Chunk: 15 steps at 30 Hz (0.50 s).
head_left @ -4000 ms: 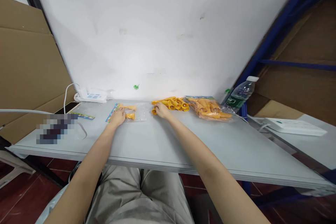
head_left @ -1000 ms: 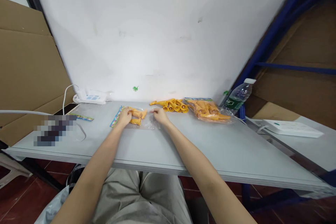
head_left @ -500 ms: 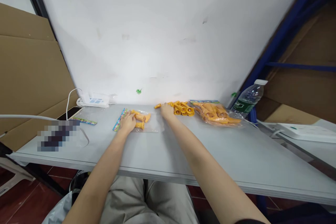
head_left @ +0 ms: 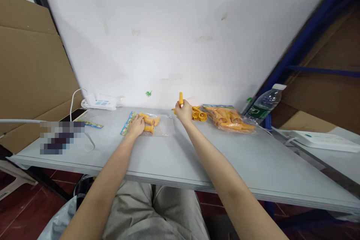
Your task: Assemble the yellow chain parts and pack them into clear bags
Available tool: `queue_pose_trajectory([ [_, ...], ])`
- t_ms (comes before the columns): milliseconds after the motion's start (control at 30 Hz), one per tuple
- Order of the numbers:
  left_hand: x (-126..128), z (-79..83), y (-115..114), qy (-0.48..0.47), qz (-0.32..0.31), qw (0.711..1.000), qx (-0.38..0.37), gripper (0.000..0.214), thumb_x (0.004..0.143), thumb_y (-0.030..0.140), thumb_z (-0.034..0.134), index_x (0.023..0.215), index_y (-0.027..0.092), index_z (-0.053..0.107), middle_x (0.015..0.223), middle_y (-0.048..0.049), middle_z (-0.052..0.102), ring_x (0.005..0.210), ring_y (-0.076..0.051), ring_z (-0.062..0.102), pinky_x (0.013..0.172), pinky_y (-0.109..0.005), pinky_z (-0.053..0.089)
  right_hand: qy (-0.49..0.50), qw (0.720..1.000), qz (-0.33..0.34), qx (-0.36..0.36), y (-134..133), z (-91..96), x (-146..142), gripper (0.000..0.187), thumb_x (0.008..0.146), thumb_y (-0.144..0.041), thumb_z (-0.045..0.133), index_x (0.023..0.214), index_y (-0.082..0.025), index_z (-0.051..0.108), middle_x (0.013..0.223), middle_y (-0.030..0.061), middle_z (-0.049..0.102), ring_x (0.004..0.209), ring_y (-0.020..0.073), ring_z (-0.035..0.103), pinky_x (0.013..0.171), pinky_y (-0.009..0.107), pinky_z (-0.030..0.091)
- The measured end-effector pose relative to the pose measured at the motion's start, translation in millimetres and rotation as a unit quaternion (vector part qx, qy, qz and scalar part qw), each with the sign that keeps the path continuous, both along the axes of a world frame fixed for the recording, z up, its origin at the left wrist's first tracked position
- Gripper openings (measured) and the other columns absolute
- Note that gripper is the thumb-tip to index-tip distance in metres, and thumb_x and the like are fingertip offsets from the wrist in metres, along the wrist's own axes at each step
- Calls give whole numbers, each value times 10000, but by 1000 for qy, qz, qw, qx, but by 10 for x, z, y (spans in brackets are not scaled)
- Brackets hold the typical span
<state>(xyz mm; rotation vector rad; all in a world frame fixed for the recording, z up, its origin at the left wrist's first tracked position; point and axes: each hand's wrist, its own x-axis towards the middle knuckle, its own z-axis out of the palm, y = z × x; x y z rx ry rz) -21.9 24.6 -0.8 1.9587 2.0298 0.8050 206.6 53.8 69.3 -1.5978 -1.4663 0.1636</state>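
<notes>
My left hand (head_left: 136, 125) lies with its fingers stretched out on a clear plastic bag (head_left: 165, 128) with a colourful printed header, at the bag's left part. Several orange plastic horn-shaped pieces (head_left: 149, 129) are inside it, close to my fingertips. My right hand (head_left: 184, 111) is closed round one orange horn-shaped piece (head_left: 181, 98), which stands up above the fingers; its lower end is hidden. Just behind and right of that hand lies a pile of similar orange horn-shaped pieces (head_left: 199, 114), partly covered by it.
A filled bag of orange pieces (head_left: 229, 120) lies on the right, beside a tilted plastic bottle (head_left: 266, 101). On the left are a white power strip (head_left: 101, 102), a phone (head_left: 74, 114), a printed header strip (head_left: 92, 124) and cables. A white wall (head_left: 180, 37) rises behind the table (head_left: 225, 157).
My right hand has lifted slightly from the pile and now holds one orange piece upright. The left hand stays on the bag. The view has shifted a little.
</notes>
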Motion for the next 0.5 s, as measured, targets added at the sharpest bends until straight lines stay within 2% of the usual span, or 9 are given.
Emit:
queue_pose_trajectory([
  [100,-2,9,-1,-11,-1,1000,-4,460,953,269,301,1317,177,567,1524,-98,390,1445,-219,286,1197,-388,194,216,975,52,-24,-176,-46,9,120,777,-177,557,889,-159,597,903,70,673,764,180,618,658,271,467],
  [167,-6,8,8,-16,-2,1000,-6,454,950,261,310,1307,170,576,1527,-104,383,1445,-223,286,1198,-394,187,336,930,113,-96,-284,-108,37,118,750,-189,616,859,-178,572,847,42,677,649,141,606,560,236,451],
  [233,-12,-2,23,-17,-5,1000,-5,452,945,254,317,1302,161,578,1529,-113,377,1447,-226,281,1199,-400,179,422,872,174,-177,-364,-164,81,124,781,-246,640,861,-191,563,801,29,676,593,128,611,517,225,456],
  [300,-19,-15,38,-15,-8,1000,-1,453,940,245,319,1301,154,577,1528,-122,376,1447,-225,279,1199,-402,177,472,826,206,-229,-405,-200,130,112,843,-293,607,875,-193,570,774,27,673,606,136,642,522,228,487],
  [333,-23,-22,45,-15,-9,1000,2,454,939,244,318,1302,153,575,1528,-124,375,1447,-225,281,1198,-405,179,484,815,206,-243,-413,-210,153,106,875,-295,575,878,-189,573,758,27,671,610,138,651,527,229,499],
  [400,-30,-34,59,-17,-9,1000,6,453,936,245,322,1301,157,575,1528,-124,376,1444,-232,286,1194,-422,189,485,817,189,-249,-411,-224,191,119,924,-255,502,870,-176,574,725,25,667,579,131,646,518,227,506],
  [500,-41,-52,77,-24,-8,1000,10,445,934,247,328,1288,165,586,1521,-122,388,1438,-244,299,1186,-451,207,437,849,178,-237,-402,-249,221,174,943,-198,463,808,-161,566,656,23,651,511,119,612,502,223,502],
])
